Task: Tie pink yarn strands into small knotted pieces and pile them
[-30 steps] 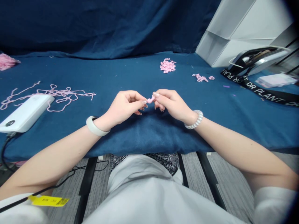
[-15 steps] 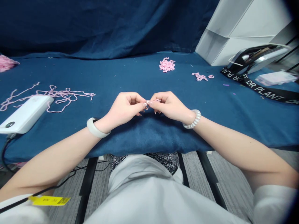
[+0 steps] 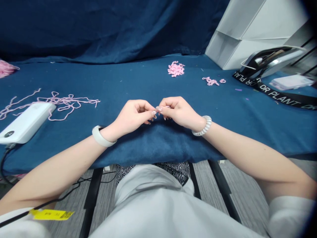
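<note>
My left hand [image 3: 135, 114] and my right hand [image 3: 178, 111] meet fingertip to fingertip above the front part of the blue cloth [image 3: 138, 77]. Both are closed in a pinch on a short piece of pink yarn [image 3: 168, 106], most of which the fingers cover. Left of my hands lie loose, tangled lengths of pink yarn [image 3: 64, 100], partly behind a white power bank [image 3: 29, 122]. Beyond my right hand sit a small heap of pink yarn pieces [image 3: 176, 69] and a few looped yarn pieces [image 3: 211, 81].
White boxes [image 3: 237, 43] stand at the back right. Near them are a black strap with white lettering [image 3: 277, 96] and a flat clear case [image 3: 292, 82]. A pink yarn bundle [image 3: 7, 68] lies at the far left. A black cable [image 3: 66, 195] with a yellow tag [image 3: 53, 215] crosses my left arm.
My hands stay pinched together, with the fingertips only slightly shifted around the yarn. The whole view has moved a little; nothing else on the cloth has changed place.
</note>
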The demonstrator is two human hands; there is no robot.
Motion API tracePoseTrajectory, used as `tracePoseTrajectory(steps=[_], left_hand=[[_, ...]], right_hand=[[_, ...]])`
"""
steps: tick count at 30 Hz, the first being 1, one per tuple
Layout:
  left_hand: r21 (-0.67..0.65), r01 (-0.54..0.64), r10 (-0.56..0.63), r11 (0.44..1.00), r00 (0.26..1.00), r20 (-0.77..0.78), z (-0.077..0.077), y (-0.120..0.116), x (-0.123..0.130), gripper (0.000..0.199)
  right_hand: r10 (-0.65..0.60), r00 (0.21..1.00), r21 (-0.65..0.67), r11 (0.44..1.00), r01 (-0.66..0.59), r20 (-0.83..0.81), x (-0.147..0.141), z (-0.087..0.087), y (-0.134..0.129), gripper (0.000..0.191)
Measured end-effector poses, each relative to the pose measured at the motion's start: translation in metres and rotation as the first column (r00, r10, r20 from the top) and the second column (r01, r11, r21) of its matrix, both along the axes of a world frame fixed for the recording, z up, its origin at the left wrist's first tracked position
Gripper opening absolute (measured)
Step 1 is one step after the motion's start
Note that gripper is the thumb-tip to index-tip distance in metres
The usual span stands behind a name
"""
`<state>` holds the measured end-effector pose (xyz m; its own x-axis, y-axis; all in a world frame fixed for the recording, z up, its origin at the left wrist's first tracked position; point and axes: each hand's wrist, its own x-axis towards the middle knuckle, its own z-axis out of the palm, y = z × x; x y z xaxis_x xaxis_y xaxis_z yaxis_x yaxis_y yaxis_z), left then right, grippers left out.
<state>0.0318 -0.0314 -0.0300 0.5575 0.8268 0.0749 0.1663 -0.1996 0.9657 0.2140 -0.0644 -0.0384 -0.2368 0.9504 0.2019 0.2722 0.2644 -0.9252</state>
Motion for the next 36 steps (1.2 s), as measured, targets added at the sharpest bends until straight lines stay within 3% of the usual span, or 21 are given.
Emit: tracePoseTrajectory(steps=[5,12,20,26,28,30,31,33,35,36], left_hand=[[0.004,-0.077,0.076,0.997,0.995,0.063,0.002,0.003,-0.002,0.015],[-0.013,-0.113,0.114,0.993,0.99,0.08,0.0,0.009,-0.004,0.012],[0.038,-0.079,0.078,0.996,0.997,0.013,-0.002,0.009,-0.004,0.015],[-0.058,-0.151,0.151,0.987,0.988,0.01,-0.005,0.013,-0.001,0.018],[-0.015,-0.148,0.148,0.989,0.989,-0.019,-0.01,0.015,-0.001,0.02],[0.15,-0.113,0.126,0.982,0.989,-0.079,-0.015,0.017,-0.002,0.019],[0.286,-0.069,0.109,0.956,0.986,-0.127,-0.017,0.016,-0.002,0.019],[0.565,0.107,0.063,0.818,0.96,-0.273,-0.021,0.014,-0.004,0.02],[0.684,0.325,-0.01,0.653,0.907,-0.421,-0.023,0.011,-0.004,0.023],[0.69,0.4,-0.048,0.603,0.881,-0.47,-0.024,0.009,-0.004,0.024]], right_hand=[[0.01,0.996,-0.011,1.0,-0.011,-0.089,0.0,-0.001,0.0,0.052],[-0.085,0.975,-0.153,0.987,0.054,-0.206,0.005,-0.005,0.011,0.057],[-0.123,0.983,-0.094,0.989,0.111,-0.134,0.006,-0.004,0.011,0.043],[-0.228,0.966,-0.051,0.973,0.223,-0.12,0.014,-0.011,0.021,0.036],[-0.293,0.953,-0.007,0.956,0.293,-0.079,0.023,-0.016,0.031,0.035],[-0.39,0.92,0.057,0.919,0.391,-0.026,0.035,-0.023,0.048,0.034],[-0.456,0.89,0.1,0.886,0.453,0.014,0.043,-0.025,0.058,0.033],[-0.642,0.76,0.16,0.764,0.625,0.098,0.059,-0.03,0.083,0.03],[-0.724,0.679,0.178,0.689,0.703,0.123,0.076,-0.03,0.111,0.026],[-0.752,0.644,0.184,0.659,0.729,0.143,0.083,-0.029,0.124,0.025]])
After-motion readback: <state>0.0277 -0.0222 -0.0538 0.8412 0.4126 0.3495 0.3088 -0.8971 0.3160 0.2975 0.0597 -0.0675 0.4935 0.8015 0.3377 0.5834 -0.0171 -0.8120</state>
